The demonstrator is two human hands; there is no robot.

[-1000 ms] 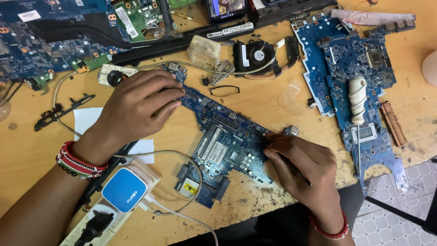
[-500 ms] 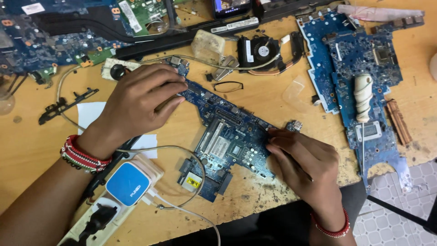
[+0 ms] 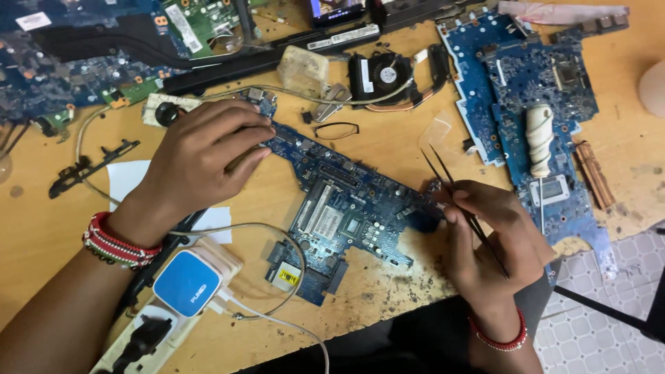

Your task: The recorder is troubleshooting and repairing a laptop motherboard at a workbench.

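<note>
A blue laptop motherboard [image 3: 339, 208] lies bare on the wooden workbench [image 3: 388, 145], out of any casing, with no fan or heat pipe on it. That much of the strip-down looks finished; what remains on the board cannot be judged, since no part is visibly lifted or loosened.

The left hand [image 3: 204, 156] rests on the board's far-left end, fingers curled down and pressing it to the bench; it closes on nothing that shows. The right hand [image 3: 488, 242] sits at the board's right edge and pinches a pair of black tweezers [image 3: 460, 201]. The tips point up and to the far left, raised clear of the board, slightly apart with nothing between them.

The motherboard's long axis runs diagonally, from the far left under the left hand to the near right, where its lower corner with a yellow-labelled part [image 3: 287, 275] hangs close to the bench's near edge. Its component side faces up.

Just near-left of the board, a blue-and-white charger [image 3: 188, 282] sits plugged into a white power strip [image 3: 135, 339], its cable looping over the board's near corner. A cooling fan with copper heat pipe [image 3: 384, 73] lies far of the board, and further blue circuit boards [image 3: 533, 104] lie to the right, well apart.
</note>
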